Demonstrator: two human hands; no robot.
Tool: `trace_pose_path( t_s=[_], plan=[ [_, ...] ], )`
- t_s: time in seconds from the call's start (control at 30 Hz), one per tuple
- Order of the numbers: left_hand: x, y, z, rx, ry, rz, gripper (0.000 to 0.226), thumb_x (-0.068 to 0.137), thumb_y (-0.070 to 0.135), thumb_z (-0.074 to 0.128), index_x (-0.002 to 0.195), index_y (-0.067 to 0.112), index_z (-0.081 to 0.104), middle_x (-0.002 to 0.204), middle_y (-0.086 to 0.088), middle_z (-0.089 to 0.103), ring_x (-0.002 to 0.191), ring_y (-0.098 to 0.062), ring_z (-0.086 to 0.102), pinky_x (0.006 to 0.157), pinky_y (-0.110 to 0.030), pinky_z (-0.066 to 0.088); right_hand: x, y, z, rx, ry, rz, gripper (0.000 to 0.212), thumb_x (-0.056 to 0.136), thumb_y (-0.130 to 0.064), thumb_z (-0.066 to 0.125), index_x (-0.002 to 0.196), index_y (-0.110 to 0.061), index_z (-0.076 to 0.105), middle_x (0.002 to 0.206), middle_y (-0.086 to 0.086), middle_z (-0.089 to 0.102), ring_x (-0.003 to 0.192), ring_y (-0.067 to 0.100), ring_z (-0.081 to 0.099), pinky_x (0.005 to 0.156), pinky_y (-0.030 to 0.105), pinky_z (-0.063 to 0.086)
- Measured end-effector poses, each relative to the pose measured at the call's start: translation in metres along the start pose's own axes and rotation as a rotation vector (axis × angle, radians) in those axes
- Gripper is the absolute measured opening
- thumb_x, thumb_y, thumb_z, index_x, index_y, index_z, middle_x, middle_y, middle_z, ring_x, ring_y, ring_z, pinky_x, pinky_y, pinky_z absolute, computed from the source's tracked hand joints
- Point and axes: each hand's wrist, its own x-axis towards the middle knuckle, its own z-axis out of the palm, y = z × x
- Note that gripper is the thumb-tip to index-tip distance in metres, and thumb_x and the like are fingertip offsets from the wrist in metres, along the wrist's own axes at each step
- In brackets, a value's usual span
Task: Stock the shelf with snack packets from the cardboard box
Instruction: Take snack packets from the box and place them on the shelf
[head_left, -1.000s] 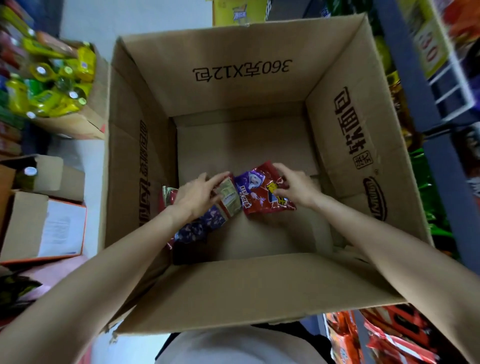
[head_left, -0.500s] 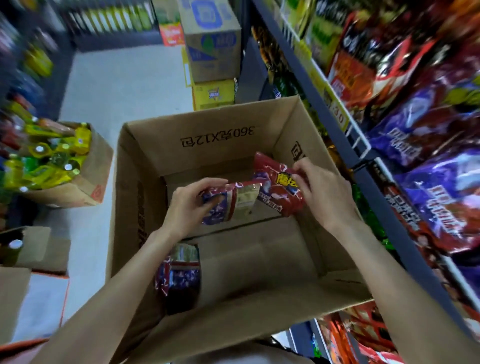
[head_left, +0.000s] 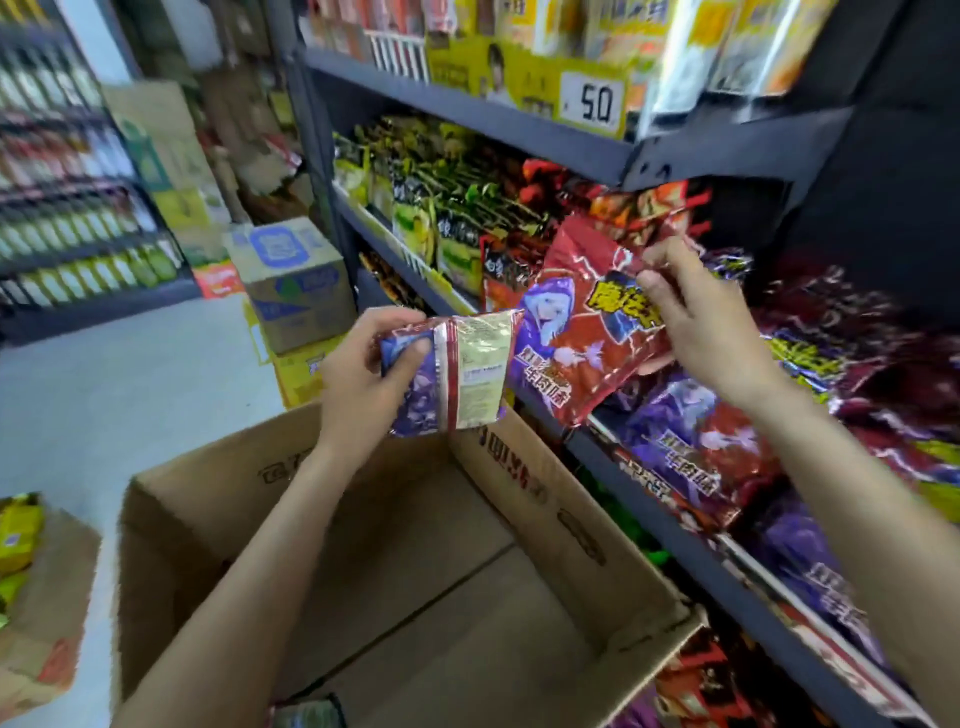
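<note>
Both hands have risen out of the cardboard box (head_left: 395, 545) since the earlier frames and now sit level with the shelf (head_left: 691, 545) on the right. The left hand (head_left: 363, 374) grips a purple snack packet (head_left: 452, 371), back side up, with its pale label panel and red seam showing; fingers curl over its left edge and it hangs above the box's far wall. The right hand (head_left: 701, 317) pinches the upper right corner of a red snack packet (head_left: 587, 322) printed with a purple hooded figure, held tilted in front of the shelf, just above the row of purple and red packets (head_left: 691, 447) already lying there. The two held packets appear to overlap at their near edges, though blur makes contact uncertain. Beyond the box, stacked cartons (head_left: 293, 283) stand on the floor (head_left: 104, 374).
</note>
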Motion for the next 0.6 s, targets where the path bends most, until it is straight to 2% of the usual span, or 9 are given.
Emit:
trace_pose_path(
  t_s=[0.07,0.13,0.2,0.27,0.4,0.47,0.53,0.6],
  plan=[
    [0.012,0.008,0.013,-0.054,0.01,0.002,0.02,0.09,0.015,0.063,0.106,0.024,0.055,0.099,0.03,0.059,0.094,0.004,0.06,0.071,-0.017,0.051,0.01,0.01,-0.014,-0.08,0.075,-0.039,0.009,0.101,-0.014,0.042,0.102,-0.006,0.045,0.061,0.005,0.034,0.044,0.0,0.043,0.045,0.006,0.032],
    [0.019,0.014,0.025,-0.101,0.049,0.008,0.02,0.09,0.014,0.063,0.107,0.021,0.056,0.1,0.025,0.059,0.093,0.004,0.061,0.07,-0.015,0.051,0.019,0.022,-0.025,-0.147,0.121,-0.08,0.009,0.101,-0.016,0.043,0.103,-0.007,0.046,0.058,0.007,0.035,0.044,0.005,0.039,0.045,0.009,0.031],
    [0.025,0.018,0.035,-0.128,0.089,0.013,0.021,0.09,0.014,0.063,0.109,0.019,0.056,0.102,0.023,0.059,0.095,0.002,0.061,0.071,-0.016,0.05,0.031,0.037,-0.036,-0.246,0.134,-0.137,0.012,0.101,-0.018,0.044,0.105,-0.007,0.048,0.053,0.003,0.034,0.042,0.01,0.035,0.047,0.021,0.032],
    [0.028,0.021,0.043,-0.131,0.107,0.009,0.021,0.09,0.015,0.063,0.109,0.022,0.056,0.103,0.023,0.059,0.096,0.002,0.06,0.072,-0.015,0.05,0.042,0.051,-0.042,-0.354,0.082,-0.189,0.013,0.1,-0.019,0.046,0.106,-0.008,0.05,0.053,-0.003,0.037,0.044,0.01,0.034,0.052,0.03,0.029],
    [0.027,0.024,0.062,-0.119,0.107,-0.008,0.022,0.09,0.016,0.063,0.106,0.028,0.055,0.097,0.029,0.059,0.092,0.008,0.06,0.067,-0.011,0.049,0.055,0.071,-0.036,-0.436,-0.106,-0.271,0.011,0.098,-0.014,0.049,0.104,-0.006,0.054,0.055,-0.01,0.038,0.045,0.004,0.037,0.053,0.027,0.026],
    [0.025,0.024,0.072,-0.097,0.09,-0.009,0.022,0.09,0.017,0.063,0.107,0.028,0.055,0.098,0.029,0.058,0.09,0.011,0.059,0.065,-0.01,0.048,0.058,0.08,-0.029,-0.458,-0.176,-0.269,0.01,0.098,-0.014,0.05,0.102,-0.005,0.053,0.054,-0.008,0.038,0.046,0.012,0.041,0.052,0.029,0.028],
    [0.026,0.024,0.08,-0.076,0.076,0.001,0.022,0.09,0.02,0.063,0.111,0.024,0.057,0.099,0.028,0.057,0.088,0.011,0.06,0.063,-0.011,0.048,0.062,0.086,-0.021,-0.557,-0.232,-0.196,0.013,0.098,-0.021,0.051,0.105,-0.01,0.053,0.061,0.002,0.05,0.061,0.028,0.057,0.059,0.032,0.039],
    [0.028,0.024,0.087,-0.055,0.075,0.028,0.023,0.091,0.021,0.062,0.113,0.016,0.058,0.098,0.029,0.056,0.086,0.013,0.059,0.061,-0.01,0.047,0.065,0.087,-0.017,-0.749,-0.218,-0.107,0.02,0.096,-0.03,0.052,0.11,-0.016,0.057,0.082,0.008,0.064,0.084,0.031,0.063,0.068,0.035,0.043]
  ],
)
